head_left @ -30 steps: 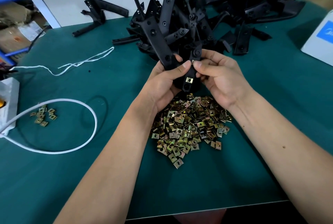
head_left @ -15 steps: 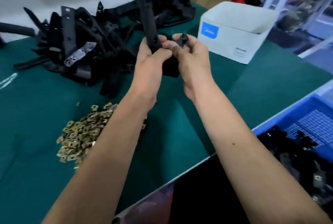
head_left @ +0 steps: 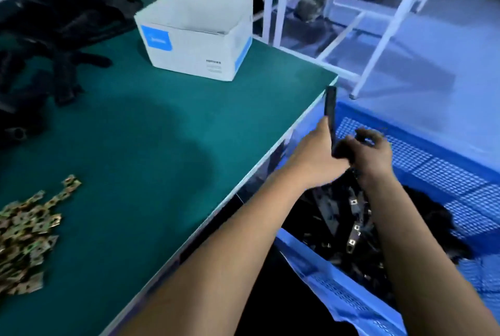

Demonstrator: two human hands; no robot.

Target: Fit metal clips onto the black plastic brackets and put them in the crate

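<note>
Both hands hold one black plastic bracket (head_left: 330,108) over the blue crate (head_left: 438,157), past the table's right edge. My left hand (head_left: 315,151) grips its long arm, which points up. My right hand (head_left: 372,150) grips the lower end; motion blur hides whether a clip sits there. Inside the crate lie several finished black brackets (head_left: 349,216) with metal clips on them. A heap of brass-coloured metal clips (head_left: 25,230) lies on the green table at the left. The pile of loose black brackets (head_left: 51,29) fills the far left.
A white cardboard box (head_left: 197,35) with a blue label stands open at the back of the green table (head_left: 151,130). A white metal frame (head_left: 351,27) stands on the floor beyond the crate. Brown cartons sit behind the box.
My view has swung right. Both hands have carried the bracket from above the clip heap, across the table, out over the blue crate.
</note>
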